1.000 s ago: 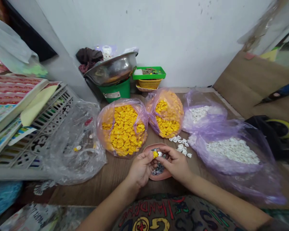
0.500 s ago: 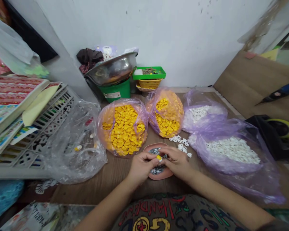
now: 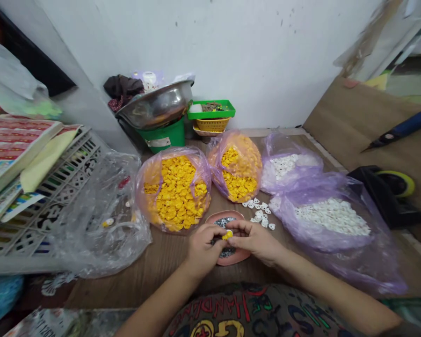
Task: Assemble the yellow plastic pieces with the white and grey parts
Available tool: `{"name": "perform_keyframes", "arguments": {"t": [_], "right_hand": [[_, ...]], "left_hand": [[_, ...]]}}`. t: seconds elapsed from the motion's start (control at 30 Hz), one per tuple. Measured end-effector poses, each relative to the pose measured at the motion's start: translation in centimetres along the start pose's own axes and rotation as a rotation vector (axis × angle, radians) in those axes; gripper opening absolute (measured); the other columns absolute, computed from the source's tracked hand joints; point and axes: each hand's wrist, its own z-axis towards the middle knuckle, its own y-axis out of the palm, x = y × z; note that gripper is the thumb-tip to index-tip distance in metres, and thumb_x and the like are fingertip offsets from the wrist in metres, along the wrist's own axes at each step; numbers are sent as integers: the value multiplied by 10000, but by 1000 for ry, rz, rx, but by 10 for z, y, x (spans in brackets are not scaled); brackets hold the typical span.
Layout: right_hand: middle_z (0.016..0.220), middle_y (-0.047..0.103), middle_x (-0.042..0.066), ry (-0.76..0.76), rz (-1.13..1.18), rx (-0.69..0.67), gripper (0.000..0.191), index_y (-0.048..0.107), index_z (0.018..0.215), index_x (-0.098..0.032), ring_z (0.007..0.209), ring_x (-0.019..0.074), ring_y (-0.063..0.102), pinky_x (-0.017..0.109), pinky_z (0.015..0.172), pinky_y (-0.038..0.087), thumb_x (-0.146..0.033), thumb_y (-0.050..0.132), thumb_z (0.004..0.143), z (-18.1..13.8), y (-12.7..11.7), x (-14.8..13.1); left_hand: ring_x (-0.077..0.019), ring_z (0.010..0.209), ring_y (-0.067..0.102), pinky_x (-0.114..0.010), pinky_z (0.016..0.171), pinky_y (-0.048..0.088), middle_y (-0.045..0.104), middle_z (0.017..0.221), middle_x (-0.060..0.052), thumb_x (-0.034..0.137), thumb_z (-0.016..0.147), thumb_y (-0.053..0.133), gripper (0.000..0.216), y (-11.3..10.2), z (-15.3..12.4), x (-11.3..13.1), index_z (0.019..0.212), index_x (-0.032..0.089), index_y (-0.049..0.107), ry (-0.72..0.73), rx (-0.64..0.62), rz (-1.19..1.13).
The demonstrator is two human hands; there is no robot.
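My left hand [image 3: 202, 247] and my right hand [image 3: 254, 239] meet over a pink dish [image 3: 241, 255] that holds small dark and silvery bits. Both pinch one small yellow piece [image 3: 227, 235] between their fingertips. Just beyond the dish stand two plastic bags of yellow pieces, the nearer bag [image 3: 173, 189] on the left and the farther bag [image 3: 236, 166] to its right. Loose white pieces [image 3: 259, 213] lie on the wooden table [image 3: 161, 262] beside my right hand.
Two purple bags of white pieces [image 3: 331, 220] [image 3: 287, 164] stand at the right. A crumpled clear bag [image 3: 101, 215] lies left, next to a white crate with books [image 3: 28, 187]. At the back are a metal bowl on a green bucket [image 3: 156, 107] and a green tray [image 3: 210, 108].
Both hands dropped a little lower over the dish and closed tighter round the yellow piece. The view shifted slightly to the right.
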Motion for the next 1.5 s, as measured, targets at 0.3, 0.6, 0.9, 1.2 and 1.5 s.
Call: {"name": "perform_keyframes", "arguments": {"t": [0.3, 0.6, 0.9, 1.2, 1.5], "right_hand": [[537, 574, -47, -28, 122, 124, 312, 628, 644, -154, 489, 76, 485, 215, 539, 403, -437, 709, 540, 4, 1, 9], [653, 636, -17, -126, 17, 123, 274, 659, 796, -173, 588, 108, 555, 236, 599, 444, -396, 651, 636, 5, -7, 18], [770, 666, 34, -318, -818, 131, 198, 661, 899, -219, 739, 181, 604, 293, 671, 476, -195, 564, 728, -26, -41, -9], [809, 691, 16, -364, -1056, 390, 230, 666, 857, -252, 738, 165, 629, 279, 677, 497, -157, 485, 751, -47, -97, -15], [810, 665, 111, -47, -1092, 972, 197, 682, 794, -174, 820, 267, 600, 394, 784, 435, -149, 575, 631, -30, -197, -18]], "left_hand": [[-174, 689, 571, -263, 648, 466, 654, 757, -35, 72, 502, 683, 336, 11, 2, -3, 774, 265, 721, -93, -57, -18], [-217, 795, 622, -309, 765, 471, 711, 803, -47, 202, 531, 707, 201, 19, 12, -10, 731, 222, 716, -229, -48, -94], [-153, 596, 623, -237, 566, 499, 711, 708, -40, 335, 417, 785, 375, 20, 20, -7, 739, 168, 687, -450, 2, -271], [-160, 626, 642, -238, 598, 514, 706, 693, -45, 362, 432, 782, 417, 19, 25, -11, 772, 152, 664, -464, -2, -253], [-140, 554, 635, -210, 535, 498, 698, 613, -27, 286, 357, 811, 417, 26, 22, -2, 720, 147, 662, -536, -21, -241]]}}
